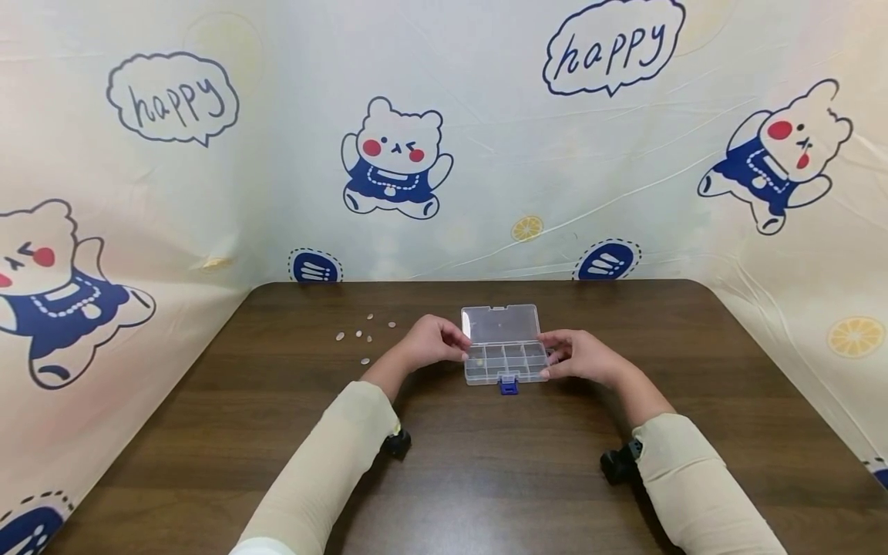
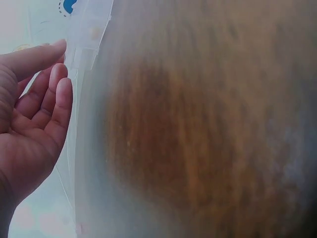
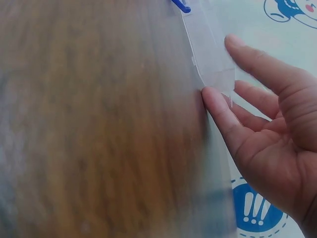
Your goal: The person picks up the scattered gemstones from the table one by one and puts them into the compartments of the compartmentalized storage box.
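Note:
A clear plastic compartment box point(image 1: 515, 362) lies on the table with its lid point(image 1: 501, 324) raised and a blue clasp point(image 1: 509, 385) at its front. One small pale piece point(image 1: 479, 361) sits in a left compartment. At the box's left side, my left hand point(image 1: 433, 341) holds the edge, its thumb and fingertips against the wall. My right hand point(image 1: 583, 356) grips the opposite side, fingers spread from the hinge to the front corner. In the right wrist view, the box corner point(image 3: 218, 77) lies between thumb and fingers.
Several small pale flat pieces point(image 1: 359, 334) lie scattered on the brown wooden table point(image 1: 486, 462) to the left of my left hand. A printed cloth point(image 1: 486, 154) hangs behind the table's far edge. A dark wrist camera point(image 1: 617, 465) hangs under the right wrist.

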A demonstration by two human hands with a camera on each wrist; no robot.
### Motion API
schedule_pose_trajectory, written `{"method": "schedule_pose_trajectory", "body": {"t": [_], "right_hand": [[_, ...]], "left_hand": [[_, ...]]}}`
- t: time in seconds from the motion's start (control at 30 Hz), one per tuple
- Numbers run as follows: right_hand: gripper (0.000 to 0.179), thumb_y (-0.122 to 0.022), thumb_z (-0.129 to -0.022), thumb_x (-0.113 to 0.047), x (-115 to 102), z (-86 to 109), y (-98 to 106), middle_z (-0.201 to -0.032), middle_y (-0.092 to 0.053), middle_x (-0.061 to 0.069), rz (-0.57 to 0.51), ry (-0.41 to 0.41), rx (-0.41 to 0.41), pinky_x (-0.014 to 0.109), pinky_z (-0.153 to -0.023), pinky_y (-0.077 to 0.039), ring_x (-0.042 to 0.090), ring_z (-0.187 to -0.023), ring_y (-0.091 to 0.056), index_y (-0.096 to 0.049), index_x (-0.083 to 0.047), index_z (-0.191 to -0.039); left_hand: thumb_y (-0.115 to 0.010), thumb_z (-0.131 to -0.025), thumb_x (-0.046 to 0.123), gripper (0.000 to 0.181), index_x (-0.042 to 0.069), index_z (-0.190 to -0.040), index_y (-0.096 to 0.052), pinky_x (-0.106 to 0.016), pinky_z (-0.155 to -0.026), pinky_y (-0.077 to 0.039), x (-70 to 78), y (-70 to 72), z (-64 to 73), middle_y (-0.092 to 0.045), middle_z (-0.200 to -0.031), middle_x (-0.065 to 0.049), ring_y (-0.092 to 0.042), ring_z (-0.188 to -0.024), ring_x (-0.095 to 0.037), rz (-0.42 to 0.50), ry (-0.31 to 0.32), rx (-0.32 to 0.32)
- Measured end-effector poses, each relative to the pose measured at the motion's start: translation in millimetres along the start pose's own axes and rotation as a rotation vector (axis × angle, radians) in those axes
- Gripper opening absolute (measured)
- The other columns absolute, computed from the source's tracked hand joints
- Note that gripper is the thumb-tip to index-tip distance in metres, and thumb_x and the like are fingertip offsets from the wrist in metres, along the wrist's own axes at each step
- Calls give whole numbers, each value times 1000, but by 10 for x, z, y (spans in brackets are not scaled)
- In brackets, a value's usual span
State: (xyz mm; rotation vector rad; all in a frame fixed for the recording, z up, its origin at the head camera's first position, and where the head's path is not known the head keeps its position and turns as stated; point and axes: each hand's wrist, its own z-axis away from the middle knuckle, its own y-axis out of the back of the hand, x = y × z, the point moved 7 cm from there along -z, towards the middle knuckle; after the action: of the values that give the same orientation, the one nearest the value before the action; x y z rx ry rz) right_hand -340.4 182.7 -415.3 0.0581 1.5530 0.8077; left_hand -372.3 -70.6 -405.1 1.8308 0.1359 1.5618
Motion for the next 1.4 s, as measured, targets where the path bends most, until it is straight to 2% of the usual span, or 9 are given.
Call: {"method": "schedule_pose_trajectory", "body": {"t": [0.2, 0.53, 0.73, 0.93, 1.13, 1.4], "right_hand": [[71, -83, -78, -14, 7, -14, -3, -110, -64, 18, 28, -20, 11, 28, -77, -51, 24, -94, -61, -49, 6, -138], [72, -85, -76, -15, 11, -21, 2, -111, -64, 15, 47, -58, 21, 30, -78, -53, 23, -93, -61, -51, 4, -137], [72, -85, -76, -16, 5, -25, 4, -111, -64, 15, 57, -66, 26, 30, -77, -53, 23, -92, -61, -52, 4, -136], [70, -84, -77, -16, 11, -30, 11, -118, -62, 16, 62, -72, 25, 30, -77, -53, 23, -93, -61, -52, 3, -137], [70, -84, -77, -15, 20, -36, 15, -119, -62, 17, 57, -63, 22, 29, -76, -53, 23, -93, -61, -52, 3, -137], [70, -84, -77, -15, 15, -33, 12, -111, -64, 15, 64, -70, 20, 29, -75, -52, 23, -91, -61, -52, 2, -137]], "left_hand": [[-83, -76, 4, 19, 4, -94, -77, -28, -70, -54, -5, 6, 23, -72, -84, -1, -62, -73, -16, 23, 24, 0], [-83, -76, 6, 19, 3, -94, -76, -28, -69, -54, 14, 48, 97, -71, -84, -1, -61, -73, -16, 10, -4, 14], [-83, -77, 6, 17, 7, -93, -77, -29, -71, -54, 6, 145, 174, -71, -85, -1, -62, -75, -17, 16, 7, 37], [-81, -79, 6, 21, 2, -100, -76, -31, -73, -54, 7, 284, 262, -72, -89, -2, -62, -79, -20, 32, 13, 40], [-80, -80, 8, 22, 2, -102, -75, -31, -74, -54, -74, 382, 311, -72, -91, -2, -62, -80, -21, 32, 21, 47], [-82, -79, 9, 23, 3, -100, -75, -32, -74, -54, -158, 489, 396, -72, -90, -4, -63, -81, -23, 47, 43, 72]]}}
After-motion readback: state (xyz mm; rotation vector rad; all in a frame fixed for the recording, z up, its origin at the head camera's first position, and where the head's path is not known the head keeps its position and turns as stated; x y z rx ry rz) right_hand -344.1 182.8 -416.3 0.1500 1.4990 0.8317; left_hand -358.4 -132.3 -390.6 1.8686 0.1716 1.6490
